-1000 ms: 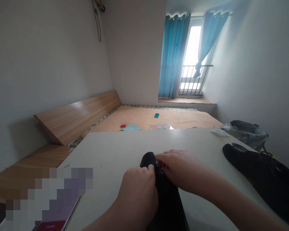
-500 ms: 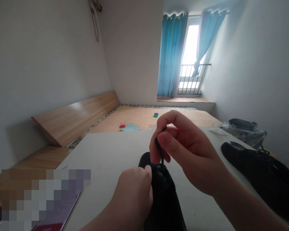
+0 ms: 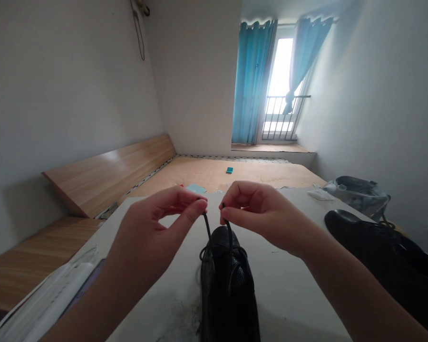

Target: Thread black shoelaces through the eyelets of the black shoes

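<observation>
Daylight from a barred window (image 3: 281, 71) between blue curtains (image 3: 254, 85) falls across a bedroom, where a white table (image 3: 288, 289) stands before a bed (image 3: 196, 166). On the table, at the lower middle, sits a black shoe (image 3: 231, 297), its heel end cut off by the bottom edge and its dark upper too black to make out well. The toe points away from the person, toward the bed, and the long axis runs nearly straight outward. Above the toe, the left hand (image 3: 157, 225) pinches a lace strand (image 3: 207, 228) between thumb and fingers; the right hand (image 3: 262, 207) pinches another strand (image 3: 228, 230) just beside it. Both tips are mostly hidden in the grips. At the right, a second shoe (image 3: 374, 259) points its toe obliquely away and leftward, cropped by the frame. The left hand partly covers a pale-blue sheet (image 3: 197, 188), and the left forearm overlaps wrapped items (image 3: 53, 297), hard to identify.
</observation>
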`<state>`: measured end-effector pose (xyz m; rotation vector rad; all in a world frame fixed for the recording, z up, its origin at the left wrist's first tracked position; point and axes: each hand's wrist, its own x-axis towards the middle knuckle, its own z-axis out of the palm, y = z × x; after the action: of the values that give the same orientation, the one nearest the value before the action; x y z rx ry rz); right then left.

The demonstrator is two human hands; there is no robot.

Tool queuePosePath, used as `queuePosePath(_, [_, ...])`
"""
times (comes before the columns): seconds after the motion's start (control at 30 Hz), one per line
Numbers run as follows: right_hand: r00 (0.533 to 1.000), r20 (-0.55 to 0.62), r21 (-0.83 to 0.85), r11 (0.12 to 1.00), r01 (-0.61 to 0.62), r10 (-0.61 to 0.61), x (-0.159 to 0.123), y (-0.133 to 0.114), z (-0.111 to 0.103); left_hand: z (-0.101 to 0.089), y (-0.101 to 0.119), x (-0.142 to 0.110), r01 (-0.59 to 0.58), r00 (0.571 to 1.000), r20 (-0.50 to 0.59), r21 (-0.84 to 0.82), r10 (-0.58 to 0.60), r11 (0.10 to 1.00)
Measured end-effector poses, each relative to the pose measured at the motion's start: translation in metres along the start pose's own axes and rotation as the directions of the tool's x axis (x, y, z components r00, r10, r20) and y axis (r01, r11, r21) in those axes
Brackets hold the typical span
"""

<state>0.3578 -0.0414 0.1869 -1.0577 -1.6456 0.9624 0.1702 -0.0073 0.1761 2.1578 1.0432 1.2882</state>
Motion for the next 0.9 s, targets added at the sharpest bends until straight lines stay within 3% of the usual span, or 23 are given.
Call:
queuePosePath(0.17, [0.988, -0.130, 0.154, 0.982, 0.106, -0.087, -0.009, -0.011, 0.016, -0.002, 0.014, -0.011, 0.013, 0.992, -0.124, -0.088, -0.024, 0.996])
queuePosePath(0.3, [0.946, -0.271, -0.006, 0.983, 0.185, -0.180, -0.020, -0.017, 0.029, -0.004, 0.019, -0.018, -0.026, 0.982, -0.190, -0.065, 0.013, 0.998])
queuePosePath(0.4, [0.915, -0.321, -0.154, 0.967, 0.205, -0.245, -0.025, -0.018, 0.033, -0.004, 0.016, -0.018, -0.032, 0.990, -0.143, -0.112, 0.016, 0.993])
queuePosePath(0.53, [0.920, -0.275, -0.236, 0.947, 0.217, -0.279, -0.023, -0.015, 0.029, -0.003, 0.013, -0.014, -0.019, 1.000, -0.011, -0.222, 0.017, 0.975])
queuePosePath(0.67, [0.921, -0.201, -0.332, 0.908, 0.256, -0.333, -0.017, -0.010, 0.023, -0.001, 0.012, -0.008, 0.066, 0.993, 0.110, -0.317, -0.032, 0.946])
queuePosePath(0.77, [0.924, -0.188, -0.348, 0.902, 0.254, -0.333, -0.013, -0.006, 0.023, 0.001, 0.011, -0.006, 0.100, 0.991, 0.116, -0.344, -0.063, 0.934])
queuePosePath(0.83, [0.945, -0.199, -0.267, 0.942, 0.204, -0.261, -0.010, -0.003, 0.023, 0.001, 0.010, -0.006, 0.071, 0.995, 0.087, -0.349, -0.043, 0.934])
queuePosePath(0.9, [0.982, -0.114, -0.121, 0.983, 0.138, -0.152, -0.008, -0.002, 0.024, 0.002, 0.010, -0.007, 0.013, 0.999, 0.038, -0.349, 0.001, 0.937])
